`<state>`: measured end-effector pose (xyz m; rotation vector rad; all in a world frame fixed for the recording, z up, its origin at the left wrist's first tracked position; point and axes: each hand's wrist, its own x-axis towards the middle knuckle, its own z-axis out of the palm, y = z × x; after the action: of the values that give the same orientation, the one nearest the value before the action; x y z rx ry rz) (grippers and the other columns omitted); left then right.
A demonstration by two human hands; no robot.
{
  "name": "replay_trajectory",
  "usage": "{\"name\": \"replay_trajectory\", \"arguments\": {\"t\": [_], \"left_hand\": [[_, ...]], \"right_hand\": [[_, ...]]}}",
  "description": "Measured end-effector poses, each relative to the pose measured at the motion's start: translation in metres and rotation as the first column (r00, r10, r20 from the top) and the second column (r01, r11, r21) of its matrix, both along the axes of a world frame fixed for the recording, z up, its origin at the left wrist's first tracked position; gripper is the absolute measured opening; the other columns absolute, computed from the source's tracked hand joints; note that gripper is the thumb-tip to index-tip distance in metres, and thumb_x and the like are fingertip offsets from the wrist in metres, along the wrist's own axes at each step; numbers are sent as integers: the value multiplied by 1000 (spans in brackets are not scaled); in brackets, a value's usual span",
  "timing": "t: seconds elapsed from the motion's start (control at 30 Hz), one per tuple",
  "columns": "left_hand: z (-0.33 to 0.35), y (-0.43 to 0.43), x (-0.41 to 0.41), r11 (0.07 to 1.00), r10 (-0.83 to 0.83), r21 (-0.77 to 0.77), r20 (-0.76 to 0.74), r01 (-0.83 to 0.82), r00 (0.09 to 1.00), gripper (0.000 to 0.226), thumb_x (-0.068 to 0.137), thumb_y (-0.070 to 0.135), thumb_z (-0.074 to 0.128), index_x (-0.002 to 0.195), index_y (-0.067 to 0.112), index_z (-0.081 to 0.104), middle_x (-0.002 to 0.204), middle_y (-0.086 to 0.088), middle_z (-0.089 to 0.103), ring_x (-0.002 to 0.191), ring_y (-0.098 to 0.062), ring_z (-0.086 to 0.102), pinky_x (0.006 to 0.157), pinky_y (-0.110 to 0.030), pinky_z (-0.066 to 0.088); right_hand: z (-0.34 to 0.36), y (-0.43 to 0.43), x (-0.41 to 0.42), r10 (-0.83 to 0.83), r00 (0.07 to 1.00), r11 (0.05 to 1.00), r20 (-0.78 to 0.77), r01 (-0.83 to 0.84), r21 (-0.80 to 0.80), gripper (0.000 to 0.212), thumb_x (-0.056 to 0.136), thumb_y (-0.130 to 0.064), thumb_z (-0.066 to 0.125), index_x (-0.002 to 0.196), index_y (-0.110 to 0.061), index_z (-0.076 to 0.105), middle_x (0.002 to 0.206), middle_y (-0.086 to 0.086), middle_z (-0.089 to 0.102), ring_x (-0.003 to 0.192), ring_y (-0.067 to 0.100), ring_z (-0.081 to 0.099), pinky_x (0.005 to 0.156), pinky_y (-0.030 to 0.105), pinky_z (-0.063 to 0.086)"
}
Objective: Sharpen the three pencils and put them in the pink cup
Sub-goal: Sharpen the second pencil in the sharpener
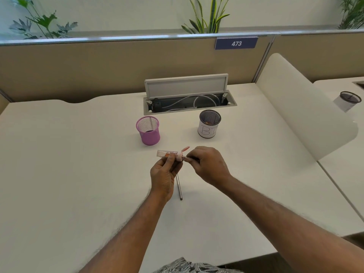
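White desk, beige partition, plants

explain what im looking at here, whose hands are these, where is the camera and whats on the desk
There is no machine here. A person wears one camera on the head, looking forward and down, so the two bare arms reaching in from the bottom are that person's own.

The left hand holds a small clear sharpener with a pink bunny-shaped part on it. The right hand pinches at its right end, seemingly a pencil going in, though the fingers hide most of it.

On the white desk stand a pink cup of mesh and a dark mesh cup wrapped in paper with handwritten letters. One pencil lies on the desk just below the hands. Behind the cups is an open cable hatch with wires inside.
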<state>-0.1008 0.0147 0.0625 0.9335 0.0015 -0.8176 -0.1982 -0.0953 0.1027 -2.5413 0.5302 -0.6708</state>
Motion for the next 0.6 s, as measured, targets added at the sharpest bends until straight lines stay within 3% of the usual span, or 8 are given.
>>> {"name": "replay_trajectory", "arguments": {"t": [0.23, 0.37, 0.47, 0.6], "left_hand": [[2, -2, -1, 1000, 11, -14, -47, -12, 999, 18, 93, 13, 58, 97, 1, 70, 89, -11, 75, 85, -20, 72, 72, -27, 58], [1, -2, -1, 1000, 21, 2, -47, -20, 999, 17, 94, 12, 58, 98, 1, 69, 87, -10, 75, 83, -19, 72, 71, -26, 58], [1, -2, 0, 1000, 10, 8, -4, -10, 1000, 16, 95, 10, 56, 96, 1, 70, 87, -10, 74, 83, -18, 71, 73, -27, 57], [2, 0, 3, 1000, -22, -8, 48, 23, 999, 16, 94, 7, 56, 94, 1, 70, 88, -10, 73, 86, -19, 71, 76, -29, 58]], "right_hand": [[5, -4, -2, 92, 995, 962, 26, -82, -261, 9, 76, 0, 74, 75, -2, 66, 72, 10, 62, 62, 30, 55, 49, 35, 46], [3, -6, -3, 131, 991, 950, -22, -131, -284, 8, 81, -5, 73, 79, 1, 68, 71, 13, 63, 61, 33, 56, 49, 35, 47], [2, -6, -3, 119, 992, 973, -39, -124, -195, 16, 87, -15, 69, 81, 0, 70, 69, 13, 64, 59, 33, 57, 50, 37, 47], [3, -7, 0, 101, 991, 990, -90, -91, 111, 22, 89, -17, 67, 73, -2, 70, 63, 10, 67, 56, 26, 57, 54, 36, 46]]}}
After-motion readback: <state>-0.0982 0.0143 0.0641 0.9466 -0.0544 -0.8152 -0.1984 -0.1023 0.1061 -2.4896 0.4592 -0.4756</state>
